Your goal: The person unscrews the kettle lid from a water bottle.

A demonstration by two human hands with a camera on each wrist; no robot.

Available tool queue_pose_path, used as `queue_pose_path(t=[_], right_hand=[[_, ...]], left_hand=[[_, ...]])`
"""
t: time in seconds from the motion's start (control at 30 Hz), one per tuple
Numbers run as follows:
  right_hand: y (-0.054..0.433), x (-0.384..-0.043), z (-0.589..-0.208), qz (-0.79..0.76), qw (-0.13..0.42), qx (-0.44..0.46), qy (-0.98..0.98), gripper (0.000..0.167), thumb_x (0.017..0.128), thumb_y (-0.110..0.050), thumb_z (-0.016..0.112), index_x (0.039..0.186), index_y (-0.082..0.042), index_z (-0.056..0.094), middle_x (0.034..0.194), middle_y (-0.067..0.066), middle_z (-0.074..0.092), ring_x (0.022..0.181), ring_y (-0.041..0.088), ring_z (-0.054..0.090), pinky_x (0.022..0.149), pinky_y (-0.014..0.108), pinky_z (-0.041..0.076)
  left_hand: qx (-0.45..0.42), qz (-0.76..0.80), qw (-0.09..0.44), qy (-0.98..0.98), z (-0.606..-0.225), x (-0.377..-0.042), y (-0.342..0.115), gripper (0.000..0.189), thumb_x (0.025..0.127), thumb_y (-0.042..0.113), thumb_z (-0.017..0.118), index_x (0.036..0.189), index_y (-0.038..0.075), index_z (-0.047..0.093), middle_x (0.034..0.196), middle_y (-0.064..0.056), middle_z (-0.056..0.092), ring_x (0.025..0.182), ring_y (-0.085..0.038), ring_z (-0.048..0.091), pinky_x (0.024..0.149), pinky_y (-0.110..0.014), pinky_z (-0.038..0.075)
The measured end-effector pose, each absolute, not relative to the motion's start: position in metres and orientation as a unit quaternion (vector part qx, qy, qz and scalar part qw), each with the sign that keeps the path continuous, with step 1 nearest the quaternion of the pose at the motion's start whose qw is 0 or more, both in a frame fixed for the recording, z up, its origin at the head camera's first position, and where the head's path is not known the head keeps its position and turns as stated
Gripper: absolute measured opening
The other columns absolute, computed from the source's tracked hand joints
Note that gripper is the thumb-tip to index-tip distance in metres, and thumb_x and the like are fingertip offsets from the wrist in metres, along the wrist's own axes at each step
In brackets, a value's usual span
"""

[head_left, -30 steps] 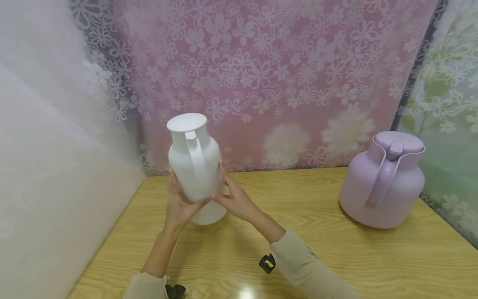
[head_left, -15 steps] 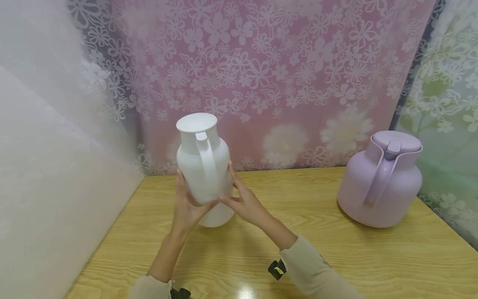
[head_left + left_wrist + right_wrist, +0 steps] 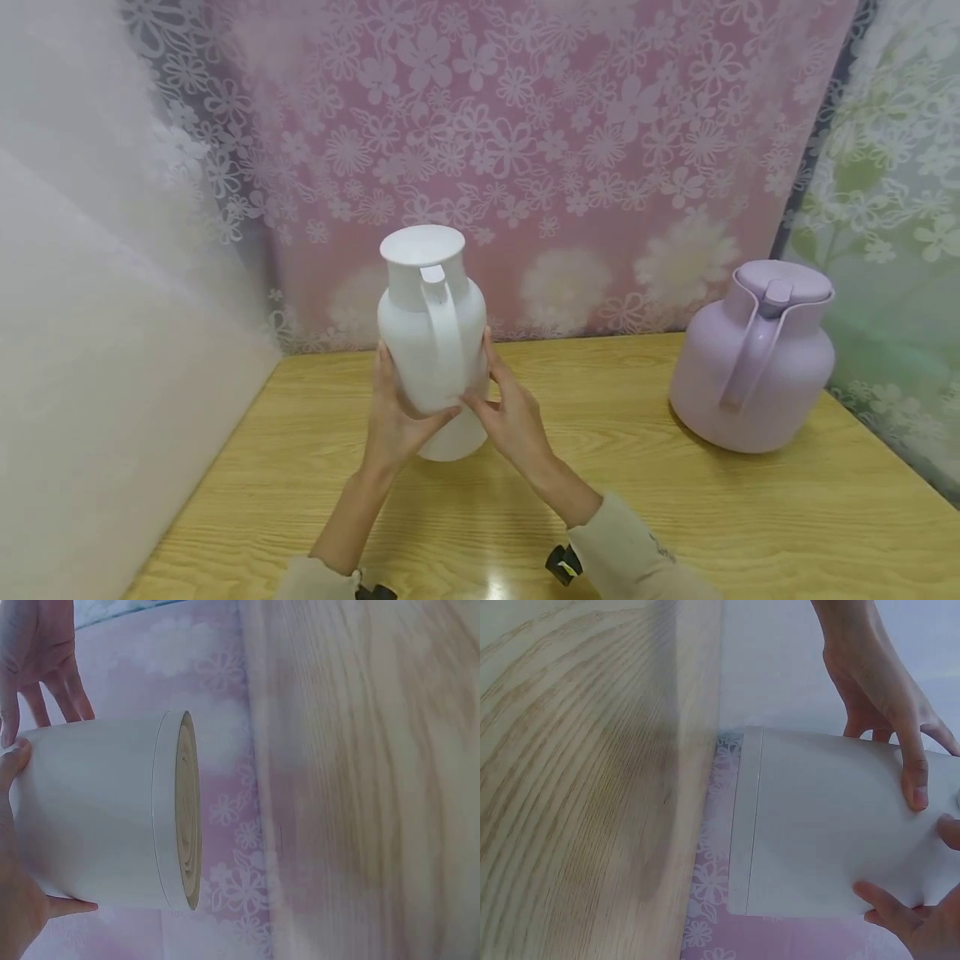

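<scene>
A white jug [image 3: 420, 333] with a curved handle and a round flat top is held upright between two hands, left of the middle in the head view. The left hand [image 3: 397, 425] grips its left side, thumb across the front. On the other side the right hand [image 3: 513, 412] grips it, its thumb below the handle and close to the left thumb. Both wrist views show the jug's base raised above the table, with the ringed underside of the jug [image 3: 187, 810] visible in the left wrist view. The far side of the jug is hidden.
A lilac jug [image 3: 750, 367] with a lid and handle stands on the wooden table [image 3: 600, 433] at the right. A pink flowered curtain [image 3: 525, 167] hangs behind, and a pale wall [image 3: 112, 333] borders the table at left.
Both hands have moved to the right in the head view, carrying the white jug with them. The lilac jug shifts slightly left in view along with the backdrop.
</scene>
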State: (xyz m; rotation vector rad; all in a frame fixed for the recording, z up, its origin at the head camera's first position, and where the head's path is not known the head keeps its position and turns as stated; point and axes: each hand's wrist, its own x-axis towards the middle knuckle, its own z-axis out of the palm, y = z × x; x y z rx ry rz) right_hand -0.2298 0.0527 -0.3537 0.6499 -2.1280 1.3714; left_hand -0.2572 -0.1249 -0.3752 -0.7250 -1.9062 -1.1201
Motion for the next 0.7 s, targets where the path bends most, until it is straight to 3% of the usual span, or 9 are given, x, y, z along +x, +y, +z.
queue_pose_path(t=[0.1, 0.27, 0.4, 0.7], right_hand=[[0.058, -0.227, -0.354, 0.495, 0.277, 0.245, -0.786, 0.079, 0.085, -0.011, 0.065, 0.148, -0.022, 0.018, 0.143, 0.004, 0.034, 0.118, 0.025, 0.046, 0.069, 0.022, 0.051], [0.066, -0.221, -0.357, 0.481, 0.281, 0.238, -0.795, 0.079, 0.084, -0.010, 0.066, 0.147, -0.021, 0.021, 0.145, 0.003, 0.031, 0.120, 0.025, 0.043, 0.068, 0.023, 0.051], [0.070, -0.215, -0.360, 0.480, 0.283, 0.234, -0.797, 0.080, 0.083, -0.007, 0.067, 0.147, -0.020, 0.021, 0.144, 0.005, 0.031, 0.121, 0.027, 0.043, 0.068, 0.023, 0.051], [0.074, -0.206, -0.365, 0.479, 0.292, 0.216, -0.799, 0.080, 0.083, -0.005, 0.067, 0.147, -0.019, 0.022, 0.145, 0.008, 0.030, 0.120, 0.030, 0.042, 0.067, 0.027, 0.053]], left_hand=[[-0.301, -0.447, 0.402, -0.740, -0.377, -0.257, -0.119, 0.123, 0.060, 0.030, 0.087, 0.147, 0.009, 0.003, 0.149, -0.014, 0.011, 0.128, -0.035, 0.027, 0.096, -0.058, 0.028], [-0.310, -0.445, 0.417, -0.730, -0.381, -0.251, -0.109, 0.115, 0.068, 0.050, 0.075, 0.146, 0.006, 0.002, 0.147, -0.021, 0.014, 0.126, -0.040, 0.028, 0.093, -0.062, 0.028], [-0.316, -0.444, 0.419, -0.727, -0.378, -0.241, -0.102, 0.113, 0.070, 0.050, 0.072, 0.144, 0.000, 0.002, 0.143, -0.028, 0.018, 0.123, -0.044, 0.030, 0.090, -0.064, 0.030], [-0.325, -0.449, 0.400, -0.730, -0.364, -0.221, -0.092, 0.111, 0.071, 0.039, 0.077, 0.144, 0.000, 0.003, 0.142, -0.028, 0.019, 0.121, -0.044, 0.032, 0.088, -0.064, 0.032]])
